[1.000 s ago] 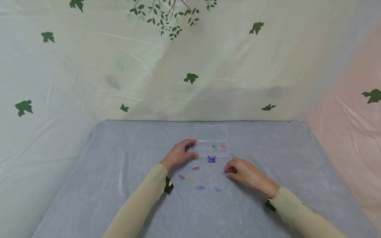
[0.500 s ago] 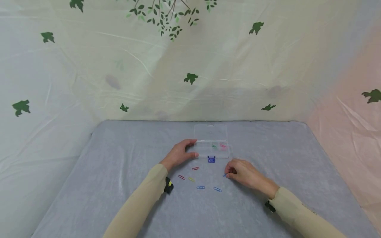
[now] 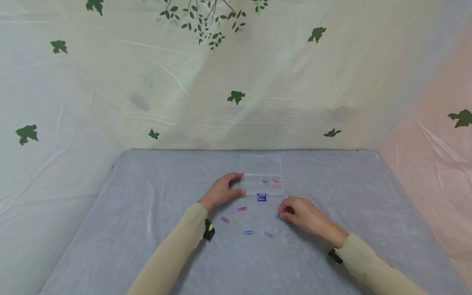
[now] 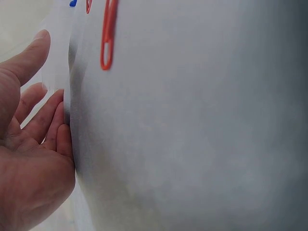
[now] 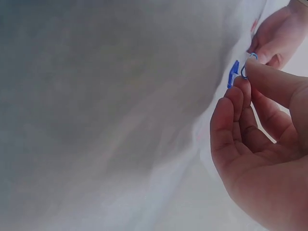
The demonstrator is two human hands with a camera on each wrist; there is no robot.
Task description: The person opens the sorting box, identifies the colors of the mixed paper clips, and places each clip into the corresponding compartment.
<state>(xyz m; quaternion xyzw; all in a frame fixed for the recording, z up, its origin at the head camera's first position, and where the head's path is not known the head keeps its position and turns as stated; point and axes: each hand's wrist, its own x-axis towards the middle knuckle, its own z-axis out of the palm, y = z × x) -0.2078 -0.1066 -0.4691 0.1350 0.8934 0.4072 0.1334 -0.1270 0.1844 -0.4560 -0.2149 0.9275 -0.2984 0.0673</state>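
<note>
A clear plastic box (image 3: 271, 194) with compartments lies at the far middle of the table, its lid (image 3: 261, 164) folded back. My left hand (image 3: 222, 189) holds the box's left end, thumb at the front corner and index finger at the hinge corner. Green paper clips (image 3: 265, 180) and pink paper clips (image 3: 276, 180) lie in two back compartments at the right. Between thumb and index fingertip, my right hand (image 3: 303, 213) pinches a blue paper clip (image 5: 243, 72), in front of the box's right corner. Its other fingers curl below, and part of the clip is hidden.
A dark blue latch (image 3: 262, 197) sticks out from the box's front. Loose on the grey cloth (image 3: 184, 262) are two red paper clips (image 3: 242, 209), a yellow paper clip (image 3: 237, 222) and two blue paper clips (image 3: 248, 232). A pale draped sheet (image 3: 236, 123) rises behind the table.
The pinched blue paper clip shifts and turns slightly in my right fingertips. My left hand, the box and the loose clips stay where they were.
</note>
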